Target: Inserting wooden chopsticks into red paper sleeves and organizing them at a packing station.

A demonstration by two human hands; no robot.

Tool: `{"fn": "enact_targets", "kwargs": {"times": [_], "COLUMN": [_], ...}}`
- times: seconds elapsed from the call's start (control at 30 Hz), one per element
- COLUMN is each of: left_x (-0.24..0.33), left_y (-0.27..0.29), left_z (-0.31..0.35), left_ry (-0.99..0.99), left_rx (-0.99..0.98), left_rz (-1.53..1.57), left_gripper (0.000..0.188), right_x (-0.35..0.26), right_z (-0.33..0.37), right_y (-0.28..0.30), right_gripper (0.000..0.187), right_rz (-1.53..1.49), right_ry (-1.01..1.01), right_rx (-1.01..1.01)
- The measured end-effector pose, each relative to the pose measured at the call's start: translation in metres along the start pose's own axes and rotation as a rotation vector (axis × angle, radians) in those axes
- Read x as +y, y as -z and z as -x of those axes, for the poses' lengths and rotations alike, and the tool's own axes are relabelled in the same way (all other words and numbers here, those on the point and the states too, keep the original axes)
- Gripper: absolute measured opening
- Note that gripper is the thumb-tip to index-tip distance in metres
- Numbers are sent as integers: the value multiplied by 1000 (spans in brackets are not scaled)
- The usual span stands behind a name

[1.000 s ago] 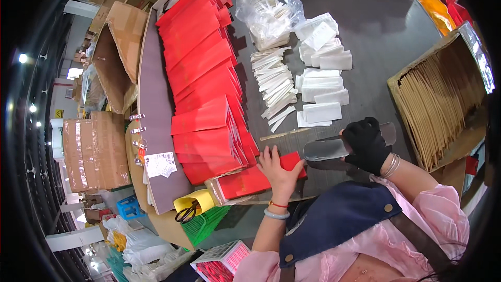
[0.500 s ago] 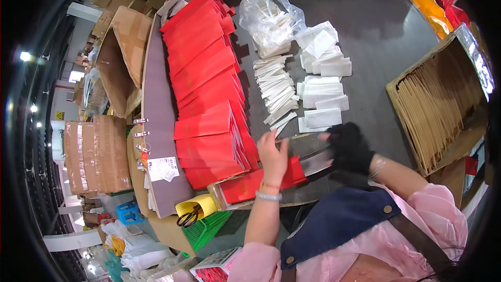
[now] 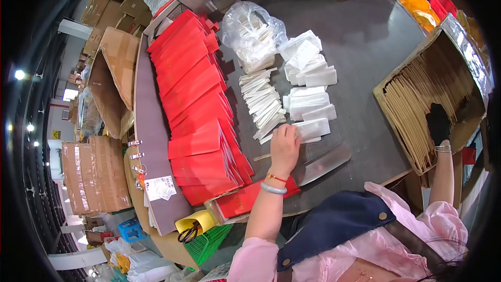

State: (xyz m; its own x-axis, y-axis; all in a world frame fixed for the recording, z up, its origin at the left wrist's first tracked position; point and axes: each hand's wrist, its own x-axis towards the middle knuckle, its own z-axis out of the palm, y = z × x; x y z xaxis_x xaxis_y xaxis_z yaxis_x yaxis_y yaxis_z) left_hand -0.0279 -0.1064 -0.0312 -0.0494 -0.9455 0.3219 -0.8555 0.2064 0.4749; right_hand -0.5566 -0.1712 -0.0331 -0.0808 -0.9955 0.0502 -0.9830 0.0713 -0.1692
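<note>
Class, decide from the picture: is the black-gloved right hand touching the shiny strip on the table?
Apart. The head view shows the right hand at the cardboard box, with tabletop showing between it and the shiny strip.

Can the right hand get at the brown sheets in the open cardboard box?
Looks like yes: the black-gloved right hand is already at the open side of the cardboard box, right by the brown sheets, with no flap or other object visibly blocking it.
</note>
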Motion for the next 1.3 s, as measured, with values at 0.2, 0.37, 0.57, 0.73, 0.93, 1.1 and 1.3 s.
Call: {"fn": "enact_targets", "kwargs": {"times": [0.2,0.37,0.57,0.73,0.93,1.1,1.3], "left_x": [-3,6,34,45,56,38,46], "left_y": [-11,2,28,45,35,10,37], "left_z": [-1,5,54,75,72,73,78], "left_ry": [-3,69,111,266,177,-3,42], "left_rx": [-50,-132,-387,-132,-185,-232,-194], "left_rz": [35,80,81,76,44,-51,-5], "left_gripper": [29,20,27,44,56,52,51], "right_x": [31,46,-145,-228,-218,-213,-211], "right_z": [10,8,35,59,45,47,58], "right_y": [-26,-25,14,3,-2,9,0], "right_gripper": [39,33,26,26,27,29,26], "right_rz": [122,-51,-652,-380,-381,-434,-433], "right_ry": [-17,-67,519,767,777,684,733], "right_rx": [30,395,-73,-355,-343,-271,-371]}}
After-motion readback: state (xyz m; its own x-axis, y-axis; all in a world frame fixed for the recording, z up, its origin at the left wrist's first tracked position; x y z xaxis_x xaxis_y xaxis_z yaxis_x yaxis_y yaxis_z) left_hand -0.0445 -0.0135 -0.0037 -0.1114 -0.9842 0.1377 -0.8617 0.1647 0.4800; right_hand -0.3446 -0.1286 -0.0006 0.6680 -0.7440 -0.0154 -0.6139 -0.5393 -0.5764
